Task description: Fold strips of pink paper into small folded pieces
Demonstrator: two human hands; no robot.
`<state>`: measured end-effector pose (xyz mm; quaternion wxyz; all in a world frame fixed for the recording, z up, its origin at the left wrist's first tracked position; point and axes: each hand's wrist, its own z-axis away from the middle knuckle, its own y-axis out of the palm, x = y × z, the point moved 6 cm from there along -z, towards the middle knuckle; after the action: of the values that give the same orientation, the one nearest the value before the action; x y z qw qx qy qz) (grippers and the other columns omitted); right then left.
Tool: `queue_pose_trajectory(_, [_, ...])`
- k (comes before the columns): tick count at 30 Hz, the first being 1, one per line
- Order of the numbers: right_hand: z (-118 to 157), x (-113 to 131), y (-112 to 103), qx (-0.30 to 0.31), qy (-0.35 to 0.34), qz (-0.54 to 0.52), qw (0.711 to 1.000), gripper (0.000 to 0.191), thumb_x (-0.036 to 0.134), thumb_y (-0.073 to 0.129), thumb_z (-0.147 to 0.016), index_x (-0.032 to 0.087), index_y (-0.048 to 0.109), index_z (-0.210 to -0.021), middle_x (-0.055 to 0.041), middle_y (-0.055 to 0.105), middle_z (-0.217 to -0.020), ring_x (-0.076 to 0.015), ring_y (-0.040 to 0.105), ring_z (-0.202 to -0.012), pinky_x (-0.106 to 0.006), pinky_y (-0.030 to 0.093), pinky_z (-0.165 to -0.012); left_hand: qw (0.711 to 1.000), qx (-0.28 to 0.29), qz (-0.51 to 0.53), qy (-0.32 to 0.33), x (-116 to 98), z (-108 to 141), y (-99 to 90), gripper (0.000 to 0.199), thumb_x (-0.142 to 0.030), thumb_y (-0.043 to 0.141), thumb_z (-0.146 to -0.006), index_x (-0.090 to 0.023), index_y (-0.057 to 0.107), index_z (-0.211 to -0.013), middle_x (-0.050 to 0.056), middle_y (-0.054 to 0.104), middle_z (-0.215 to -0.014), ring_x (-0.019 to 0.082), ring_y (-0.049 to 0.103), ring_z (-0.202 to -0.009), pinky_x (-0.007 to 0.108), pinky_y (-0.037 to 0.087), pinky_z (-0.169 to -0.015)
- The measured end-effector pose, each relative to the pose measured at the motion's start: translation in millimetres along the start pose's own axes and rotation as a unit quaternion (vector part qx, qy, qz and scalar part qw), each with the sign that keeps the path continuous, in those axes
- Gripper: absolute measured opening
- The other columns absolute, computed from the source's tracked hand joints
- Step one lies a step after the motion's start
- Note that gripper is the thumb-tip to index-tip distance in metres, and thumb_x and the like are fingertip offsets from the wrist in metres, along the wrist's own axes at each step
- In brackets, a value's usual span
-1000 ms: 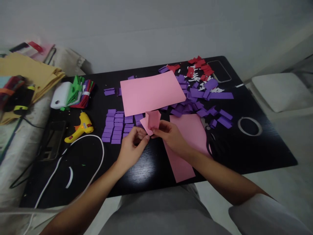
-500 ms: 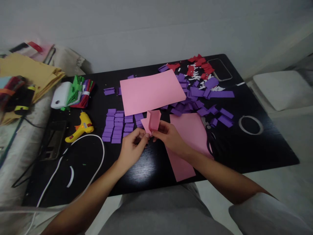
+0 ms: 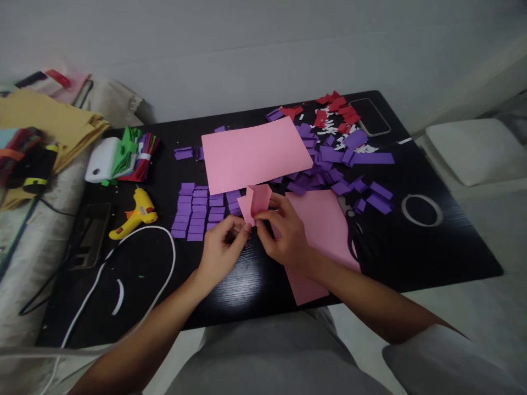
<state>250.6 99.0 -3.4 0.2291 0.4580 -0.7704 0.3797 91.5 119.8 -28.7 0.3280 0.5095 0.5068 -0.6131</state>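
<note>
A small folded piece of pink paper [image 3: 259, 201] is held up between my two hands above the black table. My left hand [image 3: 224, 241] pinches its lower left corner between thumb and fingers. Around its right side close the fingers and thumb of my right hand [image 3: 286, 233]. Just behind it lies a large pink sheet [image 3: 255, 153], over some purple pieces. Another pink sheet [image 3: 325, 230] is partly covered by my right hand and forearm. Folded purple paper pieces [image 3: 193, 214] sit in rows to the left of the hands.
Loose purple pieces [image 3: 329, 156], red scraps [image 3: 341, 112] and white shreds fill the back right. Black scissors [image 3: 352, 233] and a tape ring [image 3: 422, 210] lie on the right. A yellow glue gun [image 3: 135, 214] and a looped white cable [image 3: 173, 252] are on the left.
My right hand has shifted its fingers on the folded pink paper, with thumb and fingers now bent around its right side. My left hand stays nearly still.
</note>
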Motion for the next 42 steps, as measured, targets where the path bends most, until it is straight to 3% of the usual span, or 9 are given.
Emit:
queue_pose_trajectory(7, [2.3,-0.5,3.0,0.009,0.026,0.004,1.0,0.007,0.017,0.066,-0.091,0.023,0.064,-0.092,-0.0117,0.064,-0.116,-0.024,0.068,-0.106,-0.041,0.062,-0.088,0.997,-0.012,-0.061,0.034,-7.6,0.5,-3.1,0.018,-0.034,0.063,-0.099,-0.019,0.068,-0.09,0.0,0.069,-0.074,0.013,0.063,-0.065,0.024,0.049,-0.063])
queue_pose_trajectory(15, [4.9,-0.3,6.2,0.015,0.004,0.018,1.0,0.009,0.014,0.066,-0.093,0.022,0.064,-0.092,-0.0113,0.065,-0.114,-0.0223,0.068,-0.106,-0.037,0.06,-0.088,0.996,-0.015,-0.085,0.032,-6.5,0.4,-4.1,0.019,-0.033,0.061,-0.1,-0.019,0.068,-0.089,-0.001,0.067,-0.073,0.013,0.061,-0.065,0.024,0.048,-0.064])
queue_pose_trajectory(29, [8.1,-0.9,9.1,0.035,-0.026,0.026,0.999,0.013,0.013,0.066,-0.093,0.024,0.068,-0.099,-0.0127,0.063,-0.128,-0.0237,0.067,-0.116,-0.039,0.064,-0.091,1.0,-0.014,0.018,-0.021,1.3,-1.5,-2.7,0.022,-0.038,0.064,-0.099,-0.019,0.068,-0.087,-0.001,0.067,-0.071,0.012,0.063,-0.064,0.023,0.05,-0.063])
queue_pose_trajectory(42, [9.5,-0.9,8.3,0.028,-0.002,-0.005,1.0,0.02,0.014,0.066,-0.094,0.026,0.073,-0.108,-0.0114,0.066,-0.132,-0.0253,0.067,-0.12,-0.043,0.063,-0.096,1.0,-0.011,0.019,-0.01,-0.4,-2.6,-3.4,0.023,-0.037,0.063,-0.1,-0.019,0.07,-0.087,-0.001,0.068,-0.071,0.012,0.064,-0.064,0.023,0.051,-0.064])
